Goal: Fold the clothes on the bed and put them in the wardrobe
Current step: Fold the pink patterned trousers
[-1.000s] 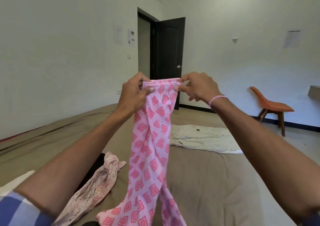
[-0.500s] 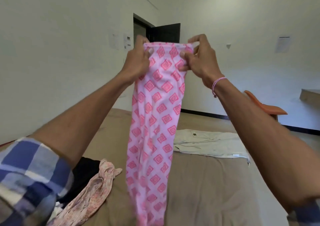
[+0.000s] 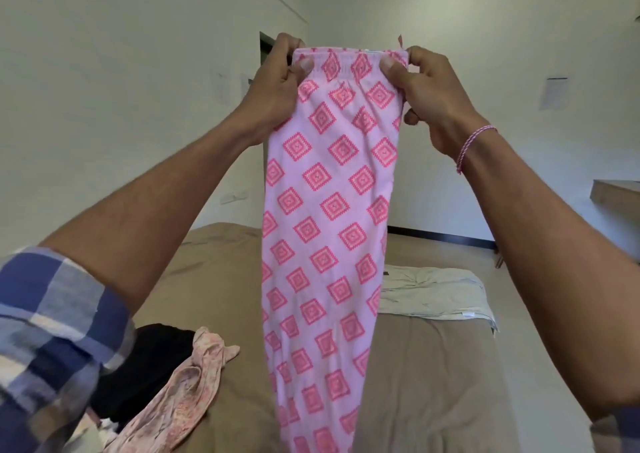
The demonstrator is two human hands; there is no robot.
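Head view: both arms are raised in front of the camera, holding pink trousers (image 3: 325, 210) up by the waistband. The left hand (image 3: 273, 88) grips the left end of the waistband, thumb pressed on the front of the cloth and fingers curled behind it. The right hand (image 3: 436, 99) pinches the right end the same way, thumb on the front and fingers curled round the edge. The waistband is pulled fairly flat between the two hands. The trousers hang straight down from there, pale pink with darker pink diamonds, and narrow toward the bottom edge of the picture, in the air above the bed (image 3: 415, 376).

A pink and white bracelet (image 3: 474, 144) sits on the right wrist. A blue checked sleeve (image 3: 52, 331) is rolled up on the left arm.

The bed has a tan cover. On its far right part lies a cream garment (image 3: 433, 293), spread roughly flat. At the near left lies a black garment (image 3: 149, 359), with a crumpled floral garment (image 3: 187, 393) partly over it and trailing toward the camera.

Behind are white walls. A dark doorway (image 3: 265, 47) shows just beside the left hand, a paper (image 3: 554, 94) hangs on the right wall, and a wooden ledge (image 3: 616, 196) juts in at the right edge.
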